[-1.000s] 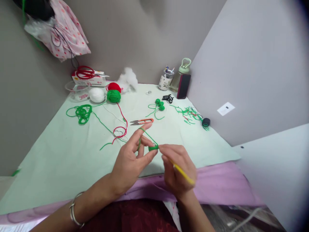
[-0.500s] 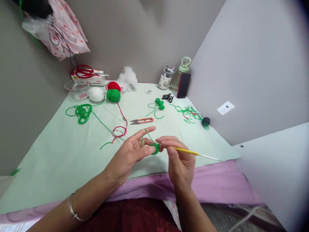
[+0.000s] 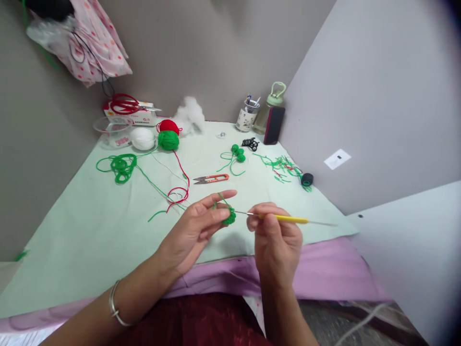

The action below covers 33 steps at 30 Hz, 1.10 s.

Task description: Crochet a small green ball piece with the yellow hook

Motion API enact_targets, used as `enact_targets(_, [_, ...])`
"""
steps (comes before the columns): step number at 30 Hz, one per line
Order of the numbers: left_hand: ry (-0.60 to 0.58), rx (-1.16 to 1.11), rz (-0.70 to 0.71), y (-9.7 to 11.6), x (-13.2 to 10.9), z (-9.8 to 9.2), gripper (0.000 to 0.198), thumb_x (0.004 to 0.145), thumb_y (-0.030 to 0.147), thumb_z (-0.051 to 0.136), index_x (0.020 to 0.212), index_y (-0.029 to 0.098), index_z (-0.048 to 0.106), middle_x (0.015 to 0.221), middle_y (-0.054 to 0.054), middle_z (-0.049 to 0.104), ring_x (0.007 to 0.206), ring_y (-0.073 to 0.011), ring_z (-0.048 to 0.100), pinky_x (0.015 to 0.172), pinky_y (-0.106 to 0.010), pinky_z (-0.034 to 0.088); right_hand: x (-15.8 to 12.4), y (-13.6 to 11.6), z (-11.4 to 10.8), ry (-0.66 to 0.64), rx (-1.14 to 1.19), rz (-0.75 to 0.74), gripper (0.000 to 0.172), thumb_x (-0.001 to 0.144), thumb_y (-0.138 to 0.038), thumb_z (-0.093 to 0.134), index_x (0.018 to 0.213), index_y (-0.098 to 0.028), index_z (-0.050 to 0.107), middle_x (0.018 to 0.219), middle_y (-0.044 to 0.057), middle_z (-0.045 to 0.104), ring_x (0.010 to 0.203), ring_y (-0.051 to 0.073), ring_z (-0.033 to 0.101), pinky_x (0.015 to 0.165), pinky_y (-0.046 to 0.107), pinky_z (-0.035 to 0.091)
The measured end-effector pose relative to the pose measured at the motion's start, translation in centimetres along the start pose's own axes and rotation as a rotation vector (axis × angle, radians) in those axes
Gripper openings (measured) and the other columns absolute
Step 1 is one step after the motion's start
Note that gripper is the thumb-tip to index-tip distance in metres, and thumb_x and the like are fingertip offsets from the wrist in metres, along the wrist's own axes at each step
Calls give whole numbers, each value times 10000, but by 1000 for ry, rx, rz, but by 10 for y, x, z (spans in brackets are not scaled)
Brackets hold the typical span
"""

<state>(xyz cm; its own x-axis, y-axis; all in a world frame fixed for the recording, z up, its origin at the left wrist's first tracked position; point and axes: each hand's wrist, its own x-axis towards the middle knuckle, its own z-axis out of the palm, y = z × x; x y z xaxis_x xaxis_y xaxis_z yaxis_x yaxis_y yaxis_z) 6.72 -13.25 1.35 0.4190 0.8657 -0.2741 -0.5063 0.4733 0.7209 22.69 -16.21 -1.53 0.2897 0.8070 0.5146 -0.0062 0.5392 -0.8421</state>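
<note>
Here the left hand (image 3: 194, 230) pinches a small green crochet piece (image 3: 229, 217) between thumb and fingers, its forefinger stretched out with green yarn (image 3: 220, 198) looped over it. The right hand (image 3: 275, 240) is closed around a yellow hook (image 3: 284, 218), whose metal tip touches the piece from 3 o'clock. Both hover over the pale green mat (image 3: 90, 230), near its front edge. Orange snips (image 3: 212, 179) lie at 12 o'clock from the piece, a red yarn loop (image 3: 178, 196) at 10 o'clock. 3 yarn balls (image 3: 168, 140) sit far back left, 1 each in white, red and green.
</note>
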Motion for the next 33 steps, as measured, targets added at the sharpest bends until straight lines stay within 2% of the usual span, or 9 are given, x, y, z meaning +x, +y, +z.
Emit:
enact_targets(4, [-43,203,130,-6,-2,0,430,840,309,877,1259,253,799,919,-8,698,756,-120,529,693,-248,418,-1,4,1,-60,-16,63,152,1025,-253,670,1015,-280,819,929,24,780,814,156,680,723,298,551])
enact_targets(7, [-47,317,177,-6,-4,-4,391,902,347,818,1288,292,789,949,-1,669,690,-114,436,612,-261,358,1,4,0,-43,30,102,145,1025,-282,673,1005,-266,816,907,24,795,738,139,660,695,289,557])
enact_targets(10, [-53,339,203,-3,-6,-7,372,908,344,807,1277,301,794,957,-4,633,747,-132,466,650,-268,379,6,2,0,-22,97,121,167,1021,-333,678,956,-242,802,874,31,798,678,132,650,662,284,571])
enact_targets(14, [-56,364,227,0,-6,-9,368,890,312,815,1256,282,795,957,-16,634,876,-175,537,789,-292,435,7,-3,-3,-52,53,106,216,1062,-317,609,958,-231,778,890,35,794,707,138,682,685,290,594])
enact_targets(16, [-48,410,242,0,-6,-9,334,891,294,806,1225,272,798,975,-20,641,879,-177,535,819,-302,438,4,-6,-5,-85,-16,66,227,1081,-276,568,988,-239,772,917,28,795,736,136,702,705,290,598])
enact_targets(19, [0,502,283,-1,-7,-8,302,901,269,791,1203,276,793,970,-2,625,774,-143,473,786,-294,426,-1,-10,-8,-126,-205,-54,225,1079,-200,547,1068,-256,765,950,22,796,784,146,729,731,301,607])
enact_targets(25, [78,563,339,-3,-9,-4,388,896,224,794,1277,290,764,927,18,597,743,-124,454,774,-273,429,-4,-7,-7,-220,-477,-444,245,1047,-154,540,1190,-244,716,1013,84,822,916,232,787,742,391,654])
enact_targets(30, [36,438,292,-6,-8,-6,439,863,242,855,1287,300,760,890,30,616,776,-122,492,785,-254,419,-9,2,-7,-183,-521,-460,327,1027,-114,556,1264,-276,712,1029,75,815,896,231,787,727,390,662])
enact_targets(33, [-33,259,151,-5,-7,-5,546,829,263,889,1351,275,730,835,34,617,740,-116,495,747,-249,410,-14,6,-9,-189,-697,-549,406,981,-87,646,1299,-322,742,1113,70,793,975,223,775,770,354,661])
